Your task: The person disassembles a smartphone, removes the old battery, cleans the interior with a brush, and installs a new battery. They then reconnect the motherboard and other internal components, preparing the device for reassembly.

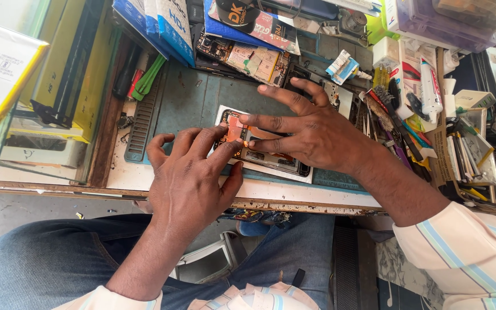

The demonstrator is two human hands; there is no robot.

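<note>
I see an opened phone (262, 150) with its back off, lying on a white sheet (271, 170) on the grey-green work mat (193, 100), near the front edge of the bench. Its insides show orange and dark parts.

My left hand (188, 183) sits at the phone's left end. The fingers are curled and close together, and the tips press down on the orange part. They do not wrap around anything. My right hand (311, 135) lies flat over the right half of the phone, fingers spread out long, holding it down. I cannot tell if a small part is pinched under the fingertips.

I think pressing too hard could bend or crack the thin parts inside. The phone could also slide on the smooth sheet if one hand pushes sideways.

Another open phone (242, 57) lies just behind on the mat. A pile of tools and brushes (400, 123) is packed close to my right wrist. My sleeve (460, 252) could bump them and knock them onto the phone. The bench edge (294, 202) is close, so a slip could drop things to the floor.
</note>
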